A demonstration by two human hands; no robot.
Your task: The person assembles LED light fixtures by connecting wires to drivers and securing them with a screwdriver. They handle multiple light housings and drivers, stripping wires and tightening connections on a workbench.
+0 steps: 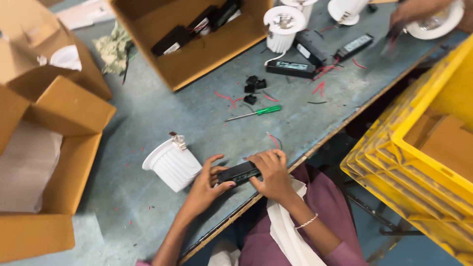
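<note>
Both my hands hold a small black rectangular driver box (239, 173) at the near edge of the grey table (162, 113). My left hand (207, 184) grips its left end with thumb and fingers. My right hand (271, 172) closes over its right end. A white ribbed downlight housing (173, 163) lies on its side just left of my left hand, touching or nearly touching it. A green-handled screwdriver (256, 113) lies farther back on the table.
An open cardboard box (197, 54) with black drivers sits at the back. More cardboard boxes (59, 118) stand at left. White downlights (282, 27), black drivers (291, 69), black clips (253, 87) and red wire scraps lie beyond. Another person's hand (419, 12) holds a light. Yellow crate (419, 148) at right.
</note>
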